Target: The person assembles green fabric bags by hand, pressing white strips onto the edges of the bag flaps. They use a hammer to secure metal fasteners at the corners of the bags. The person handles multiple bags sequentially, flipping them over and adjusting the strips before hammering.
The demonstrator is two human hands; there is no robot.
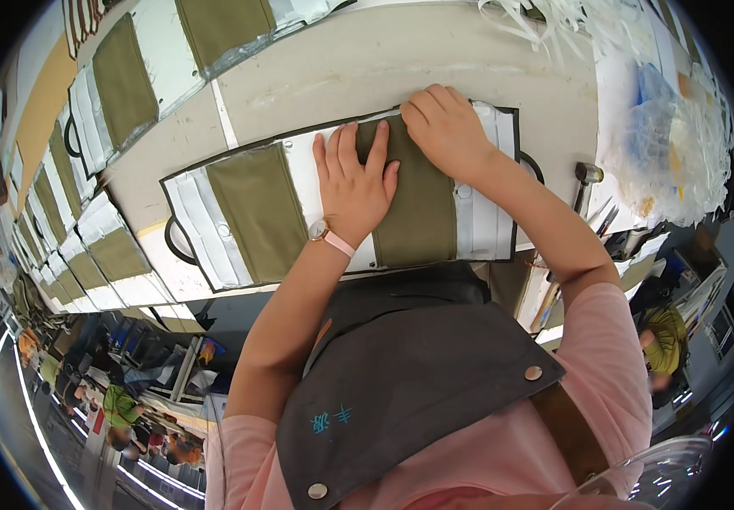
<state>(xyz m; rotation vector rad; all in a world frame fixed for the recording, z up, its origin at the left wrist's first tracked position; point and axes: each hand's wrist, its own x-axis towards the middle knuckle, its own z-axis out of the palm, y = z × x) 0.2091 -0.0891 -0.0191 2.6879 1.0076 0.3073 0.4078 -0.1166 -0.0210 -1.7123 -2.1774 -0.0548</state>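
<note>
A flat bag panel (252, 212) lies across the table in front of me. It has olive bands, white sections, dark edging and a black loop at each end. My left hand (354, 178) rests flat on its middle with fingers spread, a watch on the wrist. At the panel's far edge, right of centre, my right hand (443, 127) has its fingers bent and closed on the edging. What lies under those fingertips is hidden.
More olive-and-white panels (124, 93) lie at the far left of the table (299, 72). A hammer (586, 178) is at the right, beside a heap of clear plastic scraps (668, 144). White strips (545, 30) trail at the far right. Other people (120, 408) are at lower left.
</note>
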